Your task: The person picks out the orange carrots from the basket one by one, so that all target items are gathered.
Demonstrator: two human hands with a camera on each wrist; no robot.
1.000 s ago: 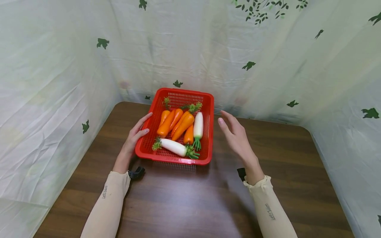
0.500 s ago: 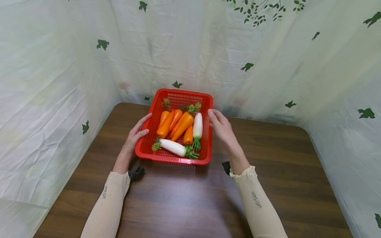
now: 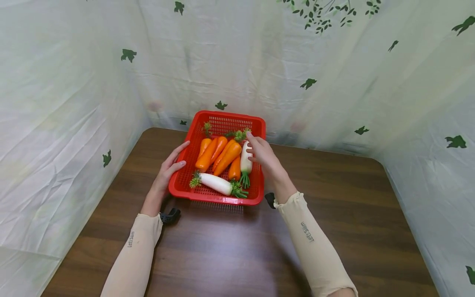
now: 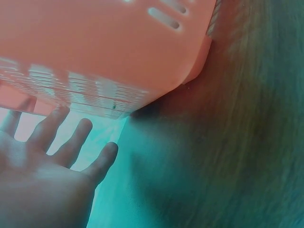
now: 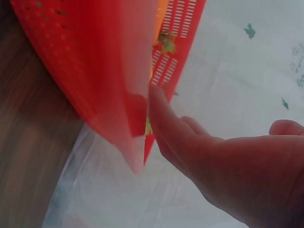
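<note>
A red plastic basket (image 3: pixel 217 201) with slotted walls holds several orange carrots (image 3: pixel 227 160) and two white radishes with green tops. One radish (image 3: pixel 215 183) lies along the near side, the other radish (image 3: pixel 246 164) along the right side. At the left rim, my left hand (image 3: pixel 162 175) holds the basket, thumb over the rim and fingers outside; the left wrist view shows these fingers (image 4: pixel 72 145) spread beneath the wall. My right hand (image 3: pixel 266 157) reaches over the right rim, loosely bent fingers above the right radish's upper part. Contact with that radish cannot be made out.
The basket is on a dark brown wooden table (image 3: pixel 334 198), near its back edge. Pale curtains (image 3: pixel 278 74) with green leaf and bird prints surround the table at the back and both sides. Black bands (image 3: pixel 170 215) sit at the wrists.
My right hand has moved left, from beside the basket to over its right rim and above the radish. My left hand stays at the left rim, and the vegetables lie as before.
</note>
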